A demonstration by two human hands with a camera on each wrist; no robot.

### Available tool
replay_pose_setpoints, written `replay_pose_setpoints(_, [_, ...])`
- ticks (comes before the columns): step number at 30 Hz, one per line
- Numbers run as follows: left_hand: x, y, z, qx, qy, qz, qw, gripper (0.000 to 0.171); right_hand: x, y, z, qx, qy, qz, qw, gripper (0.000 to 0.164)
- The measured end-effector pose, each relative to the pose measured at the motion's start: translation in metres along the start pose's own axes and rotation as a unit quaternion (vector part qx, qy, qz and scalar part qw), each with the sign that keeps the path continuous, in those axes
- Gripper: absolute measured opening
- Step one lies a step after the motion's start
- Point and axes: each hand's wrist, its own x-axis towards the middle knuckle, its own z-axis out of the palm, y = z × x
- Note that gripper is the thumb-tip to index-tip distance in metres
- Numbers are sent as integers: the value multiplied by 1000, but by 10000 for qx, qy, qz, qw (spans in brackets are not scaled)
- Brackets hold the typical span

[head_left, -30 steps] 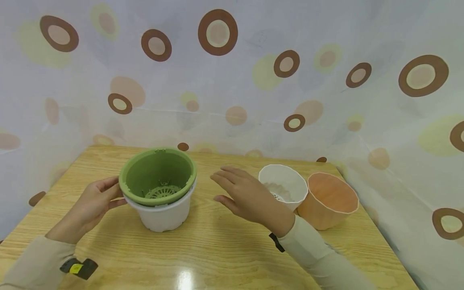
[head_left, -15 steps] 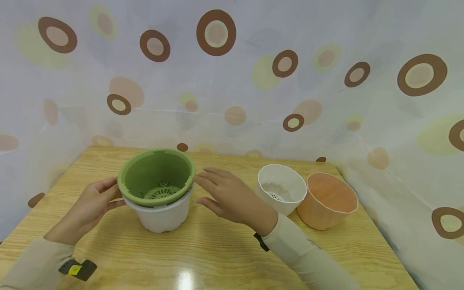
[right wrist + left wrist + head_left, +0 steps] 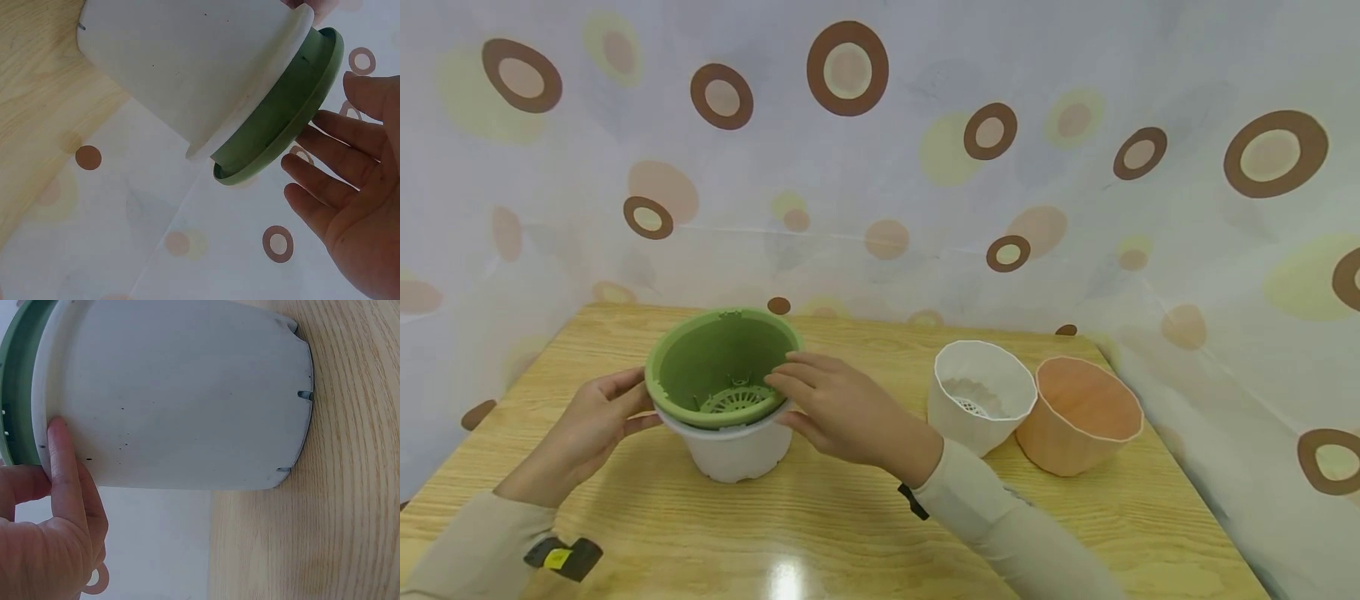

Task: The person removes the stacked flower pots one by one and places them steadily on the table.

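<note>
A green flower pot (image 3: 726, 367) with a slotted base sits nested in a white flower pot (image 3: 737, 450) on the left of the wooden table (image 3: 865, 533). From the left side, my left hand (image 3: 591, 425) holds the white pot near its rim; in the left wrist view one finger lies along its wall (image 3: 181, 394). My right hand (image 3: 842, 408) reaches to the green pot's right edge, its fingers extended over the rim in the head view. In the right wrist view these fingers (image 3: 337, 156) are spread, with fingertips right by the green rim (image 3: 281, 144).
To the right, a smaller white pot (image 3: 985, 379) stands against an orange pot (image 3: 1078, 408). Behind the table hangs a pale sheet (image 3: 925, 275) printed with brown and yellow circles. A black wristband (image 3: 563, 557) is on the left sleeve.
My right hand has moved left from above the middle of the table to the green pot's right rim. My left hand and the pots have stayed in place.
</note>
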Motion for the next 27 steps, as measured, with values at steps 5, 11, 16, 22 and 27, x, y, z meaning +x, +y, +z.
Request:
replay_pose_setpoints(5, [1, 0, 1, 89, 28, -56, 9999, 63, 4, -1, 7, -84, -66, -74, 9999, 36])
replay_pose_setpoints(11, [1, -3, 1, -24, -4, -7, 10000, 59, 8, -3, 17, -464, -59, -275, 9985, 33])
replay_pose_setpoints(16, [0, -3, 0, 13, -25, 36, 10000, 58, 12, -5, 20, -687, -71, -292, 9972, 34])
replay_pose_setpoints(22, [0, -2, -1, 117, -46, 40, 9999, 60, 17, -7, 25, -767, 6, -252, 9967, 26])
replay_pose_setpoints(27, [0, -1, 0, 105, -38, 52, 9999, 61, 20, -9, 28, -785, 198, -192, 9965, 21])
